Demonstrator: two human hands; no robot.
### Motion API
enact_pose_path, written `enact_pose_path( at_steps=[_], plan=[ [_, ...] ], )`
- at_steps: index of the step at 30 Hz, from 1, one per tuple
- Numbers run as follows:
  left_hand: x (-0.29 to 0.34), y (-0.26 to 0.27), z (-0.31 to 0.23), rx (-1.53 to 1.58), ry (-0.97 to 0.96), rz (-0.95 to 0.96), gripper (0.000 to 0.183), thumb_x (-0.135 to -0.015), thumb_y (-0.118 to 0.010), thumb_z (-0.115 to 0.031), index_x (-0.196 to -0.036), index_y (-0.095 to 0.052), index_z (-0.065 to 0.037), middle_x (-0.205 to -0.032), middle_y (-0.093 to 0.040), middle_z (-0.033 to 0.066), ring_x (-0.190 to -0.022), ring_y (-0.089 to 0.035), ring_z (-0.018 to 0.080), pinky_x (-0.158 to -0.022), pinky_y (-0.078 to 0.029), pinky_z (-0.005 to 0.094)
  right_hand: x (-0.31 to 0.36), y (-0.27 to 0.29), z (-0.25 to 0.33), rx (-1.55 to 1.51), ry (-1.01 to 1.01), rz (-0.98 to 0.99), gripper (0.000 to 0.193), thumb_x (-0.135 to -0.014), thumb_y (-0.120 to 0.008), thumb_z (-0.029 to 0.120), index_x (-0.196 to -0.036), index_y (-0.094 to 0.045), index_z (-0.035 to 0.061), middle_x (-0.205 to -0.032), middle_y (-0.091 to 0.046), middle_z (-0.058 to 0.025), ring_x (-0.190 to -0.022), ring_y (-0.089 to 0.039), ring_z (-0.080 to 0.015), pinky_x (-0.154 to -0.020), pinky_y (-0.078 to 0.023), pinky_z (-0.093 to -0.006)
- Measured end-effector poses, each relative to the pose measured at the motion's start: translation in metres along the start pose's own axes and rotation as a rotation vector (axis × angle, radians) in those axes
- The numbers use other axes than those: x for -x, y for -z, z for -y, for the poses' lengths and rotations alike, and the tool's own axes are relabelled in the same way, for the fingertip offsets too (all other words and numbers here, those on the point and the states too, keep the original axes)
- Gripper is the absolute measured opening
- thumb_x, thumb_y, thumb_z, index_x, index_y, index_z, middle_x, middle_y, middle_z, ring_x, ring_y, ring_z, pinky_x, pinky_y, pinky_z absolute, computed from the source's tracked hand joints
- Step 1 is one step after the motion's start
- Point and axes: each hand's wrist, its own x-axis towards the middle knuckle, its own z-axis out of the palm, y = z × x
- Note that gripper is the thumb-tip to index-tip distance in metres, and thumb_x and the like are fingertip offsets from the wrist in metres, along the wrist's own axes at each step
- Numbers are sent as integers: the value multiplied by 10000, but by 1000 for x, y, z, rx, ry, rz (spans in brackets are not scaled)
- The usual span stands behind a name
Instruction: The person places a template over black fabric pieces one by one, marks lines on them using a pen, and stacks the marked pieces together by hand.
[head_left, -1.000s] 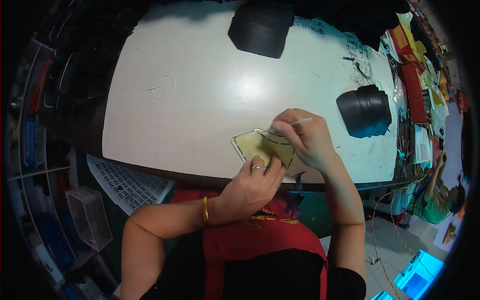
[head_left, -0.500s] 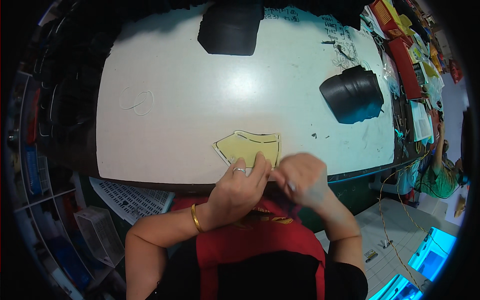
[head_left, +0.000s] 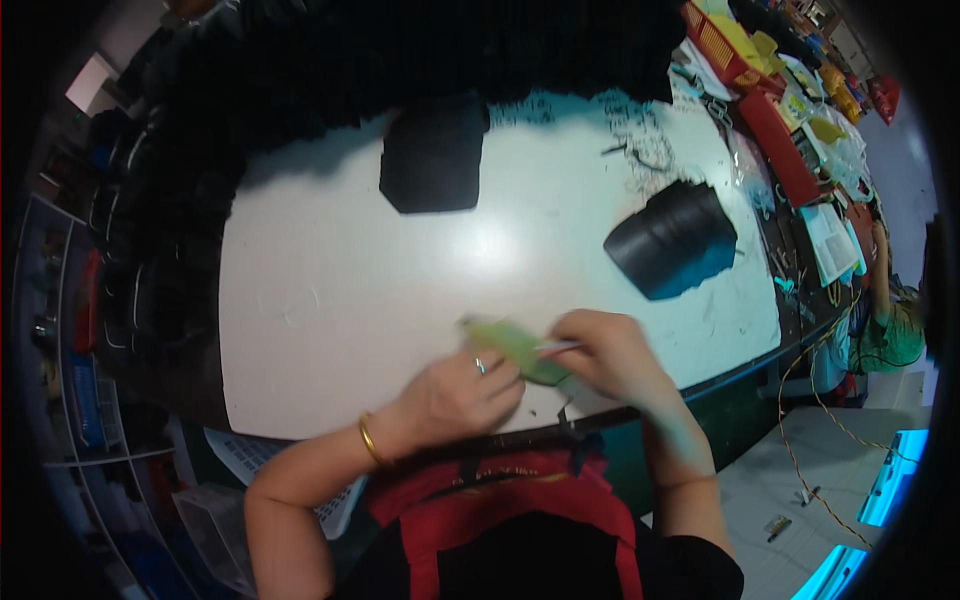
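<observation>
My left hand (head_left: 460, 398), with a ring and a gold bangle at the wrist, grips the lower left side of a yellow-green pattern piece (head_left: 512, 346) just above the table's near edge. The piece is tilted and smeared by motion. My right hand (head_left: 612, 358) is closed around a slim pale pen-like tool (head_left: 558, 349); its tip points left over the piece, and I cannot tell whether they touch. Below them, a small dark strip (head_left: 567, 420) hangs at the table edge. Farther off lie two black leather-like pieces, one at the back (head_left: 432, 165) and one at the right (head_left: 675, 242).
The white board (head_left: 330, 330) covers the worktable. Dark material (head_left: 400, 60) is heaped along the back and left. Red trays (head_left: 778, 150) and clutter line the right side. A shelf (head_left: 60, 400) stands at left; a person in green (head_left: 890, 335) is at far right.
The pattern piece has been lifted off the board and tilted. My right hand has come up beside it, with the tool now showing. The view has shifted, so the table sits lower.
</observation>
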Motion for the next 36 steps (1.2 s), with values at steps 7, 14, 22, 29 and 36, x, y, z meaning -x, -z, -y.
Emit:
enact_pose_path(
  at_steps=[7,14,22,29,36],
  plan=[
    [-89,0,247,-254,347,-108,325,-998,-647,-226,-1250,-664,-21,-1271,-676,165,-1210,-626,336,-1041,-509,452,35,69,-70,465,-371,-509,138,-896,-752,147,-1002,-789,66,-1022,-751,-109,-955,-719,-289,-814,-560,-390],
    [-79,-24,224,-286,806,140,683,-1016,-533,-568,-1429,-574,-26,-1435,-560,179,-1309,-520,357,-1095,-410,501,52,61,-61,154,-245,-749,135,-978,-683,94,-1038,-737,-15,-983,-726,-130,-900,-694,-256,-793,-545,-345],
    [-16,19,76,-223,509,-143,487,-871,-767,-239,-1274,-606,-20,-1283,-598,169,-1201,-567,367,-1012,-467,466,36,35,-31,-262,-179,-620,179,-1063,-612,105,-1106,-702,-44,-906,-724,-84,-828,-662,-122,-763,-517,-260],
    [55,-6,-45,54,345,-36,282,-797,-769,-79,-1066,-700,-29,-1070,-680,102,-1033,-658,299,-873,-552,409,34,5,-14,-509,-197,-399,189,-1036,-661,124,-1118,-721,-34,-911,-731,-57,-830,-659,-94,-752,-526,-248],
    [72,-4,-59,56,478,-330,278,-712,-851,-46,-967,-743,-28,-999,-727,98,-1000,-701,309,-835,-586,409,4,-40,17,-357,-106,69,202,-973,-711,186,-1097,-772,38,-870,-766,-132,-747,-741,-215,-707,-564,-316]
  ],
)
